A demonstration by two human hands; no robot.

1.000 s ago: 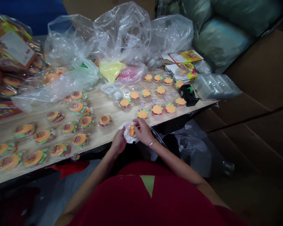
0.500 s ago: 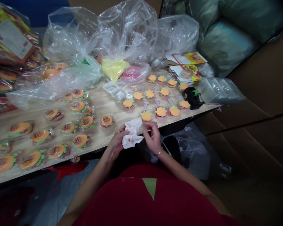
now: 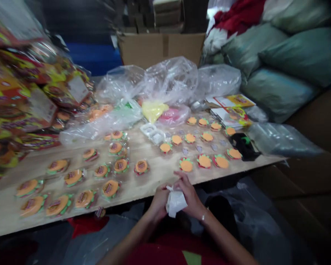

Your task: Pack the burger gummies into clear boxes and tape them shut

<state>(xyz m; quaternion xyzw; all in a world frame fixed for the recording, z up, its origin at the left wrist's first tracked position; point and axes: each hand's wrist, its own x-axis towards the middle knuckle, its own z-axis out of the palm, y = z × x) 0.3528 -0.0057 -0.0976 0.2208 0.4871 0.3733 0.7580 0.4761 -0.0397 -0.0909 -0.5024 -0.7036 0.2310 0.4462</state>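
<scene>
White paper: a crumpled white paper [image 3: 176, 203] is held between the person's two bare hands, just off the near edge of the wooden desk [image 3: 157, 179], above the lap.
Left hand: the left hand [image 3: 159, 201] has its fingers drawn in narrow, gripping the paper's left side.
Right hand: the right hand [image 3: 189, 194] holds the paper's upper right with bent fingers, while a finger or two stretch forward towards the desk; a thin bracelet [image 3: 203, 217] circles the wrist.
Plain burgers: just beyond the right hand, toy burgers with plain orange tops [image 3: 185, 165] lie in rows, with small grey pieces [image 3: 199, 148] between them.
Labelled burgers: on the left half of the desk, burgers in clear packs with a printed label on top [image 3: 109, 188] are spread out.
Right end: a black tape dispenser [image 3: 242, 147] stands beside a row of clear plastic packs [image 3: 281, 139], with printed cards [image 3: 238, 112] behind.
Back of desk: large clear bags [image 3: 172, 79] rise behind a yellow bundle [image 3: 153, 111] and a pink one [image 3: 171, 115].
</scene>
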